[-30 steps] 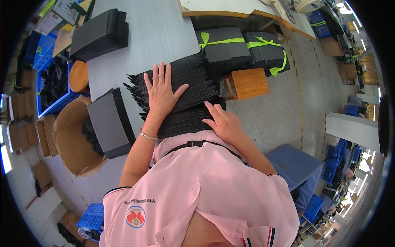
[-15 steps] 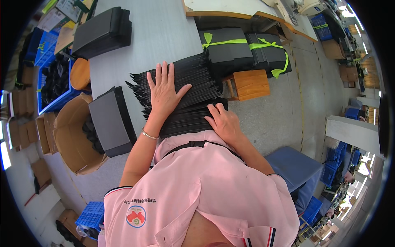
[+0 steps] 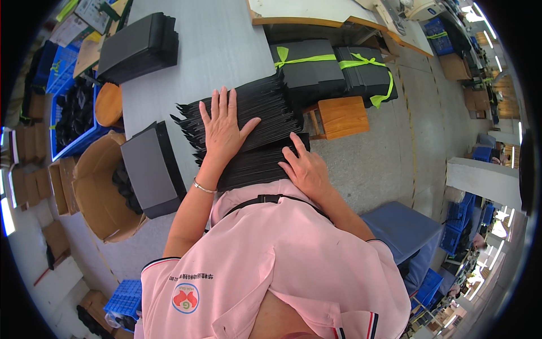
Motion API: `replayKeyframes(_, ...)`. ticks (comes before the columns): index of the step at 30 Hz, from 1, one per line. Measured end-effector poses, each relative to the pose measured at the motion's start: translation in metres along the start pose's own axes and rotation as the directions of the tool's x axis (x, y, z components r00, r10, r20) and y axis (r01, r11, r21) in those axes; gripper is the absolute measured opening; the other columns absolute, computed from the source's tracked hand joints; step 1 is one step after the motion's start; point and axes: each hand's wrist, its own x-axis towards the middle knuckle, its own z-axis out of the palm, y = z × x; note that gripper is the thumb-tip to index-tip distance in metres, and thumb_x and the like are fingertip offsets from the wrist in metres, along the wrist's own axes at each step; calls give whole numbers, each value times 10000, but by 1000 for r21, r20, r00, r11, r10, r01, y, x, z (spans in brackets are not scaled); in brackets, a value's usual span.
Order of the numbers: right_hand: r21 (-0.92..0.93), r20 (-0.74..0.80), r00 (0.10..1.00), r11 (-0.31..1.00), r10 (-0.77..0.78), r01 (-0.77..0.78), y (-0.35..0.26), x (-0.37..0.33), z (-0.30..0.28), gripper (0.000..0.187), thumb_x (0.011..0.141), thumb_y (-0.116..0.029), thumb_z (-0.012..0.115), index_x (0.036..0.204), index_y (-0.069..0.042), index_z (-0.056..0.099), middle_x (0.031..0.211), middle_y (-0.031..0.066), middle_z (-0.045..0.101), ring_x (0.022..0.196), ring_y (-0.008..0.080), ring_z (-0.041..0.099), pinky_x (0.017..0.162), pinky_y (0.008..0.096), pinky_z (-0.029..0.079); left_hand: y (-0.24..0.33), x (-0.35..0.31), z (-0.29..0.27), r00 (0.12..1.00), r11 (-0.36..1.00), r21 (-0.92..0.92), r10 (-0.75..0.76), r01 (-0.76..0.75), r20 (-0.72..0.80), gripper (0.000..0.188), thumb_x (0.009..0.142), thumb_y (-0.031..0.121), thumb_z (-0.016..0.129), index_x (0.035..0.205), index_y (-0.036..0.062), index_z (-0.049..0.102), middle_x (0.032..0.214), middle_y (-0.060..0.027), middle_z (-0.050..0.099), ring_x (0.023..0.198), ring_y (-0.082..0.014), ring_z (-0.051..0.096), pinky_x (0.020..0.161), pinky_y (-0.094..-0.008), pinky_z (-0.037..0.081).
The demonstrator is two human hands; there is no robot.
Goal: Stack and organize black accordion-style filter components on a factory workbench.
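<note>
Head view is showing two black stacks lying at the table [image 3: 209,39] end, just before the person's waist. The left hand [image 3: 223,133] is resting open and flat on the far stack [image 3: 268,104], fingers stretched and gripping nothing; probably this broad palm is keeping the loose layers from sliding. The right hand [image 3: 307,172] is staying low at the right end of the near stack [image 3: 248,166], index finger pointing out and the others bending; because the fingertips are small and dark pieces lie behind, I cannot tell if it is pinching any layer. Both stacks are showing many thin edges, like close lines, and the far one is becoming ragged and pointed at its left side. Beyond, smooth dark bundles [image 3: 310,76] are sitting under green ribbon [image 3: 310,57], which is seemingly holding them tight, while a wooden stool [image 3: 343,117] is standing near them.
</note>
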Motion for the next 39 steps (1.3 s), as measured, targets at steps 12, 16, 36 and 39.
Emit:
replayKeyframes(12,33,118,986,992,120,-125,-4,10,-4,770,918,-417,786,1532,-69,476,1199,108,572,680,253,654,611,356,555,0,0,0,1000,1000,-3,3,-3,-4,953,957,669,612,1608,14,379,1673,-196,364,1589,-351,261,1283,-591,92)
replayKeyframes(16,-68,160,976,988,149,-140,-5,13,3,807,921,-463,768,1556,-67,467,1105,96,544,666,238,643,597,352,548,1,0,-1,1000,1000,-13,12,-12,-17,953,954,666,618,1594,-6,398,1658,-212,381,1581,-367,276,1276,-609,108)
replayKeyframes(36,-7,-24,998,998,64,-64,-4,11,-1,474,908,-335,810,1233,-23,661,1454,152,569,724,248,675,649,357,555,1,0,-1,1000,1000,-27,9,-9,-8,958,954,661,622,1599,-7,387,1666,-217,364,1588,-366,259,1278,-610,99)
replayKeyframes(39,7,-15,999,999,38,-38,2,10,7,448,902,-332,815,1189,-23,664,1553,179,517,702,238,670,643,350,554,2,0,-2,1000,1000,-22,11,-11,-5,954,955,658,624,1597,-8,389,1665,-218,365,1587,-366,260,1277,-610,99)
